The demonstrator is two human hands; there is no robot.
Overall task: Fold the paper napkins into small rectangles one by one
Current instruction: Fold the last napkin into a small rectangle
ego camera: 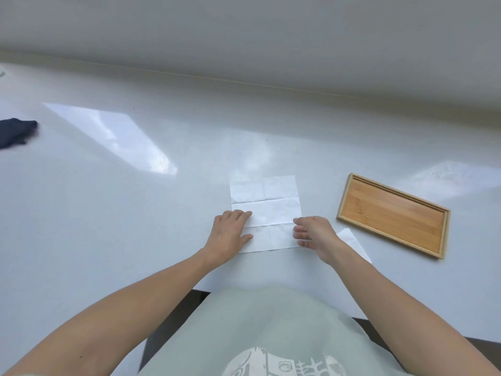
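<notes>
Two bare hands work over a wide white surface [135, 213] that fills most of the frame, with a lot of free room to the left and toward the top. The surface's near edge runs just below the wrists, so there is little margin toward the person. At the right of the frame lies a wooden tray [391, 215], empty and tilted, well apart from the work. In the lower middle, an unfolded paper napkin [271, 210] lies flat, its creases marking a grid. A second napkin [352, 240] peeks out under the right forearm, near the tray. A dark cloth [15, 131] sits at the far left edge.

The left hand [230, 234] rests palm down on the napkin's left edge, fingers together and flat, pinning rather than pinching. The right hand [314, 234] hovers at the napkin's right edge, fingers loosely spread and curled, clamped on nothing that can be seen.

The likely trouble: thin paper on a glossy surface may slide or skew if the right hand lifts its edge while the left presses unevenly, giving a crooked fold. The right forearm could also drag the second napkin off the near edge.
</notes>
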